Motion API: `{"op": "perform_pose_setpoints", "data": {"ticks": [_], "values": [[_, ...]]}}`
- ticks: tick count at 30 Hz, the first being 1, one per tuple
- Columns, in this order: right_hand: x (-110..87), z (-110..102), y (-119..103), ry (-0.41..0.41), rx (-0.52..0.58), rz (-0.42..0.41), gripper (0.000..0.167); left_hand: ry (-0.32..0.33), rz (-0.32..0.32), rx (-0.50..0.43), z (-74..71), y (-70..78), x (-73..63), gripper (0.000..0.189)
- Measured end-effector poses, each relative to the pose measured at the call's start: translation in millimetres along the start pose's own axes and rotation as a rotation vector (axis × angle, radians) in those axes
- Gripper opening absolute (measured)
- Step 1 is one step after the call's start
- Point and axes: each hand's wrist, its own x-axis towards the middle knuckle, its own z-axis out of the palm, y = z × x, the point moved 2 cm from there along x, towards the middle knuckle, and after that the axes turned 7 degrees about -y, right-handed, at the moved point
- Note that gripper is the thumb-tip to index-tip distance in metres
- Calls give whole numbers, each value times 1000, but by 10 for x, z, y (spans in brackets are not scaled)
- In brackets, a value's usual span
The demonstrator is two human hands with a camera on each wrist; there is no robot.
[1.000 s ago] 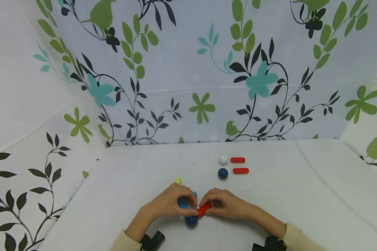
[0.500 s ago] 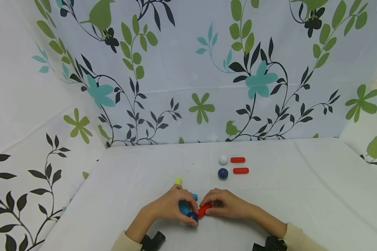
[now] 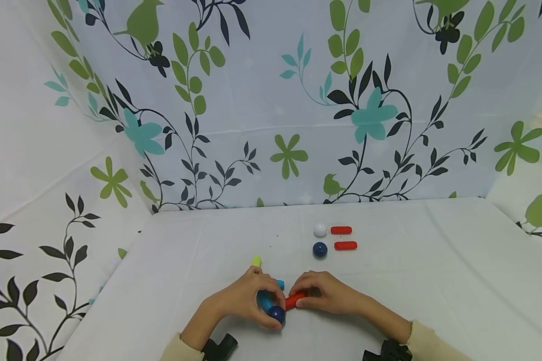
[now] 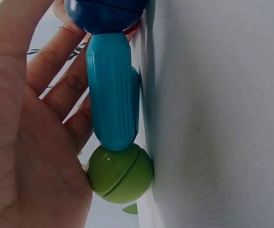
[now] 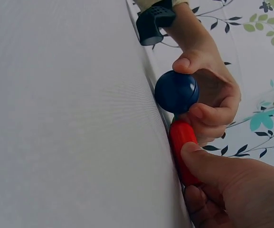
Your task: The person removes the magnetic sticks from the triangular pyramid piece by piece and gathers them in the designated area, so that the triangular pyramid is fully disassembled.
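My left hand (image 3: 241, 298) pinches a dark blue ball (image 3: 277, 315) between thumb and fingers, low on the white table. My right hand (image 3: 328, 293) pinches a red rod (image 3: 293, 301) whose end points at that ball. In the right wrist view, the rod's end (image 5: 180, 128) lies right by the ball (image 5: 177, 91); whether they touch I cannot tell. A ribbed light blue rod (image 4: 110, 90) runs from the dark blue ball to a green ball (image 4: 121, 173), beneath my left palm. Another light blue piece (image 3: 280, 284) and a yellow-green piece (image 3: 256, 260) show past the left fingers, partly hidden.
Farther back on the white table (image 3: 411, 281) lie a white ball (image 3: 319, 229), a dark blue ball (image 3: 319, 249), a red rod (image 3: 341, 230) and a second red rod (image 3: 345, 245). A leaf-patterned cloth (image 3: 253, 100) hangs behind.
My left thumb and fingers have moved from above onto the dark blue ball and now hold it. The right hand keeps the red rod, tilted a little flatter than before.
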Motion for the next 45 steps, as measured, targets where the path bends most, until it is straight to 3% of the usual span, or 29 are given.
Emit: {"op": "perform_pose_setpoints", "data": {"ticks": [16,30,45], "values": [[-52,-57,8,33,34,11,25,-9,-6,-4,7,-5,-12,28],[-268,-226,60,78,23,105,26,-34,-52,-14,4,18,-11,25],[-528,-458,217,178,-29,169,23,-27,-37,-21,4,13,-13,25]]}}
